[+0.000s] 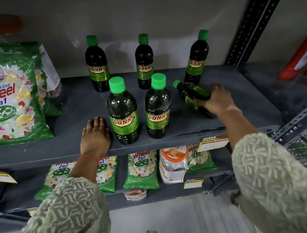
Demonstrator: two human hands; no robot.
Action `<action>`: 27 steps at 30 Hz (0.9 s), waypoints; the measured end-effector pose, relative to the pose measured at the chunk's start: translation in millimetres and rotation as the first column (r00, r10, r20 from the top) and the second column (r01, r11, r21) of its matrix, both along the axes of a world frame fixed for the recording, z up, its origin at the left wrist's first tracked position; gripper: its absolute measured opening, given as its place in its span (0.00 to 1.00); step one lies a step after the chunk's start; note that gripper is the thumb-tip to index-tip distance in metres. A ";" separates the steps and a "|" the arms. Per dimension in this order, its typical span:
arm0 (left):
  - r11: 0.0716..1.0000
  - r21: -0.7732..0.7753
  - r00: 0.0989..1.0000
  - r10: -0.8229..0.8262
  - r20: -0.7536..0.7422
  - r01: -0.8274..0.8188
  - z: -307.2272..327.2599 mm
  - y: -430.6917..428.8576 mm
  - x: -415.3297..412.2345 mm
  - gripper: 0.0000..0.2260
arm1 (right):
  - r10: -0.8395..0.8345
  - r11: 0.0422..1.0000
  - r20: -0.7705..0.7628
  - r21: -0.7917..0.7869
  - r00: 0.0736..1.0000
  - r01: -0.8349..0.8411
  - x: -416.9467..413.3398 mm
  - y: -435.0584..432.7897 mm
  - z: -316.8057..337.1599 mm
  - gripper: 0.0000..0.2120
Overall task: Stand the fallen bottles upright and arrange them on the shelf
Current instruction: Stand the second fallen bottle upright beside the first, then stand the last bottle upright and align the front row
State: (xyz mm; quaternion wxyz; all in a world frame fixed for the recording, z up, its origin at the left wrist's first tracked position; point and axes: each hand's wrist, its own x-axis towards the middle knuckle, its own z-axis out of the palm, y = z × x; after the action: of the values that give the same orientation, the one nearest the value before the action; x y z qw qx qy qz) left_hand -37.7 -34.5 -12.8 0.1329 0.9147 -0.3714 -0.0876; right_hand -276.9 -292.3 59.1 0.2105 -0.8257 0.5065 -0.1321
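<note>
Several dark green bottles with green caps and "SUNNY" labels are on the grey shelf [71, 114]. Three stand upright at the back: left [97, 65], middle [144, 63], right [196, 58]. Two more stand upright in front: left [122, 112], right [157, 108]. A sixth bottle [191, 91] is tilted, its cap pointing up and left, and my right hand [217, 99] is shut on its lower body. My left hand [95, 136] lies flat and open on the shelf's front edge, just left of the front left bottle.
A large green "Wheel" detergent bag [9, 99] stands at the shelf's left, more bags behind it. The shelf below holds similar bags [139, 168] and a jar [174, 164]. A perforated metal upright [252, 15] bounds the right side; red packs [303, 53] lie beyond.
</note>
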 end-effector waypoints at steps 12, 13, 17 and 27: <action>1.000 0.017 0.998 0.011 0.055 -0.012 -5.4 0.4 -1.6 0.23 | -0.189 0.978 0.551 0.030 0.813 0.207 37.7 41.7 -50.4 0.40; 1.000 0.019 0.998 0.011 0.054 -0.012 -5.3 0.4 -1.7 0.23 | -0.157 0.984 0.589 0.023 0.793 0.177 39.9 45.1 -53.7 0.42; 1.000 0.026 0.998 0.010 0.058 -0.012 -5.2 0.6 -0.3 0.23 | -0.091 0.996 0.598 0.040 0.796 0.083 41.8 38.7 -59.2 0.41; 0.999 0.032 0.999 0.010 0.047 -0.011 -5.3 0.8 -0.7 0.24 | -0.231 0.972 0.555 0.109 0.799 0.206 49.2 42.5 -54.0 0.55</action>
State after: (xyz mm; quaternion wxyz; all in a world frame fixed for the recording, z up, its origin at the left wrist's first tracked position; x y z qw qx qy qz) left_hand -38.4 -33.6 -18.0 0.1098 0.9205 -0.3682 -0.0713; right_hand -227.7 -249.7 5.1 0.3515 -0.6810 0.5163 -0.3823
